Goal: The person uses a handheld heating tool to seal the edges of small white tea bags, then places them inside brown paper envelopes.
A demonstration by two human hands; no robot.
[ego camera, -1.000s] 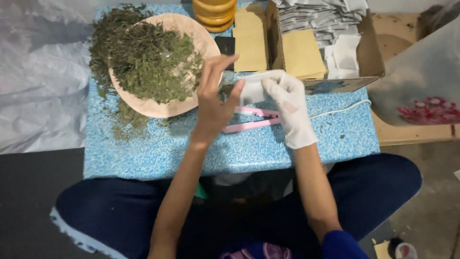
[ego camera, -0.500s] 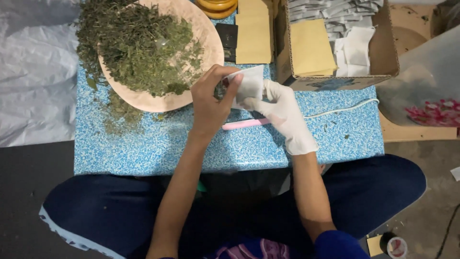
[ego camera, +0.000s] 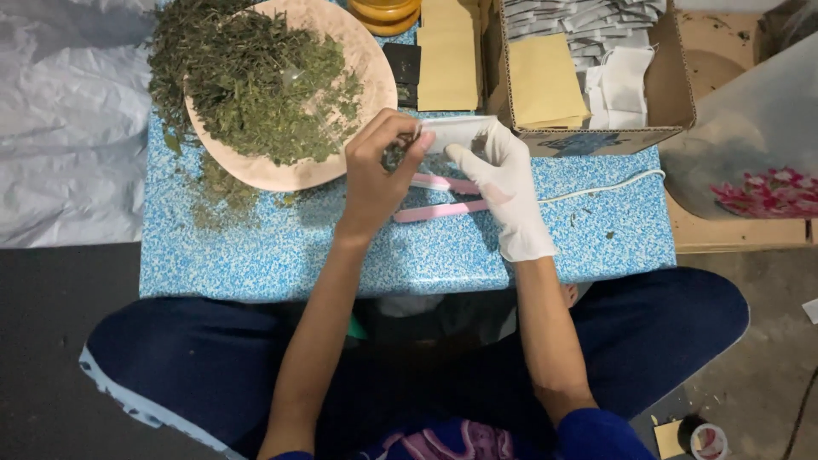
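Both hands meet over the blue speckled table (ego camera: 256,255). Left hand (ego camera: 375,179), bare, fingers pinched on a tuft of dried leaves (ego camera: 394,157) at the mouth of a small white pouch (ego camera: 452,132). Right hand (ego camera: 503,183), white glove, fingers closed on that pouch, holding it just above a pink clamp tool (ego camera: 434,211). Plate (ego camera: 379,85) heaped with leaves sits to the left; cardboard box (ego camera: 596,140) of pouches behind.

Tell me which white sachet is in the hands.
The sachet pinched between both hands above the pink sealer; the other white sachets lie in the cardboard box.
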